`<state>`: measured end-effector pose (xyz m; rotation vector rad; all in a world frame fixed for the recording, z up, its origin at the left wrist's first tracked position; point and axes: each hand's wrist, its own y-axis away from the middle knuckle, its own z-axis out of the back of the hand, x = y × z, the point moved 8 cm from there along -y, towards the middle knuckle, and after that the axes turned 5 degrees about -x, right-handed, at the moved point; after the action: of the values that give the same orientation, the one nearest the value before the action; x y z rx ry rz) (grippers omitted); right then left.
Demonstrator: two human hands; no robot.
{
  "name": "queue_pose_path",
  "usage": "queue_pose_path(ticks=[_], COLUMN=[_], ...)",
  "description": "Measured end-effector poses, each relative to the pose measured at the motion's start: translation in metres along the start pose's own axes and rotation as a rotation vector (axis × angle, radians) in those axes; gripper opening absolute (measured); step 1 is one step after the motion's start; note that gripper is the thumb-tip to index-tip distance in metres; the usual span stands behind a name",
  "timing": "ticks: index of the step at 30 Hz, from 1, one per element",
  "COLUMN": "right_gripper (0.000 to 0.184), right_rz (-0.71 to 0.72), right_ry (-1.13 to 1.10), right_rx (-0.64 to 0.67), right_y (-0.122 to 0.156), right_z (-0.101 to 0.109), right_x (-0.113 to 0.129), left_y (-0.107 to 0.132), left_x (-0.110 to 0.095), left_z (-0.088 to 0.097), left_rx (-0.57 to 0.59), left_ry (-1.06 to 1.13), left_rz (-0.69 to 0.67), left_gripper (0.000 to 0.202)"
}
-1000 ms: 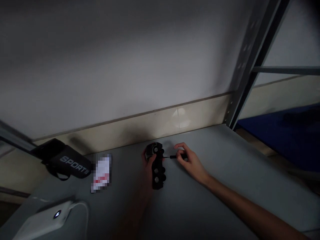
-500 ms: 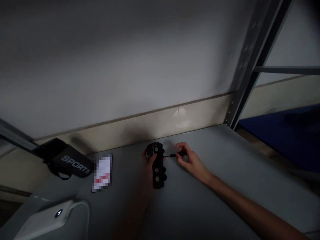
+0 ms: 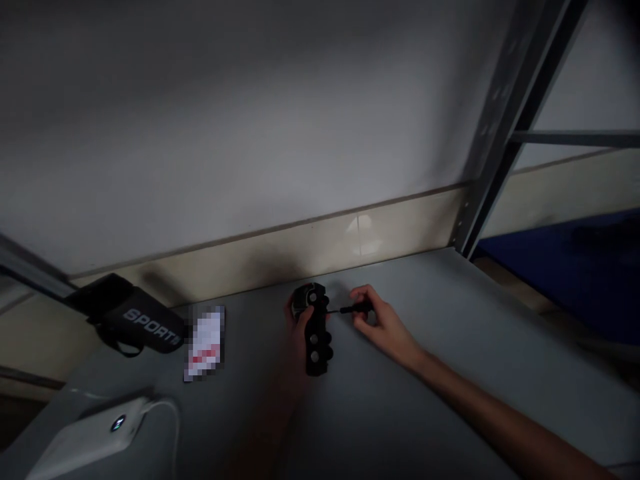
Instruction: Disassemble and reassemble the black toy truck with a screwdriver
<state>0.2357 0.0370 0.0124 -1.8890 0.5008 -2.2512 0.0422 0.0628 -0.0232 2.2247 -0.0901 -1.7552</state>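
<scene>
My left hand (image 3: 299,333) is wrapped round a black toy truck (image 3: 316,347), its thumb lying across the side. The truck is tipped on its side on the grey table, with silver-hubbed wheels showing and its underside facing right. In my right hand (image 3: 383,321) a small screwdriver (image 3: 347,309) with a black handle is pinched between thumb and fingers. Its thin shaft points left and reaches the truck's underside between the wheels. Where the tip meets the truck is too small and dark to make out.
On the left lie a black SPORT pouch (image 3: 145,323), a phone-like slab (image 3: 206,343) with a blurred-out face, and a white power bank (image 3: 93,433) with a cable. A wall (image 3: 280,147) rises behind the table (image 3: 425,287); a metal shelf post (image 3: 500,160) stands right.
Hardly anything differs. My hands, the truck and the screwdriver keep nearly the same positions, and the view has shifted very slightly.
</scene>
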Motion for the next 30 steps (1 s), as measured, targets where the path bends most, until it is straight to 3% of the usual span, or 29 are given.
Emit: queue_pose_path(ticks=[5,10,14,20,30], right_gripper=[0.018,0.019,0.024,0.022,0.018], right_rz=[-0.047,-0.008,-0.065,0.005,0.004], right_ry=[0.021,0.008,0.037,0.003,0.021], right_rx=[0.023,-0.003,0.027,-0.004,-0.018], right_y=[-0.0005,-0.0011,-0.0003,-0.0007,-0.0022], right_z=[-0.0001,0.0019,0.0017,0.0023,0.0046], right_x=[-0.0031,0.0019,-0.0031,-0.0005,0.0048], left_y=[-0.0004,0.0017,0.0018,0.0007,-0.0019], left_x=[0.0008,-0.0007,-0.0007,-0.0010,-0.0001], left_z=[0.0004,-0.0014,-0.0016,-0.0004,0.0004], left_rx=[-0.001,0.008,0.000,0.020,0.013], left_ry=[-0.015,-0.024,-0.014,-0.015,-0.004], left_rz=[-0.009,0.002,0.024,-0.005,-0.021], left_gripper=[0.094,0.085,0.086,0.080,0.079])
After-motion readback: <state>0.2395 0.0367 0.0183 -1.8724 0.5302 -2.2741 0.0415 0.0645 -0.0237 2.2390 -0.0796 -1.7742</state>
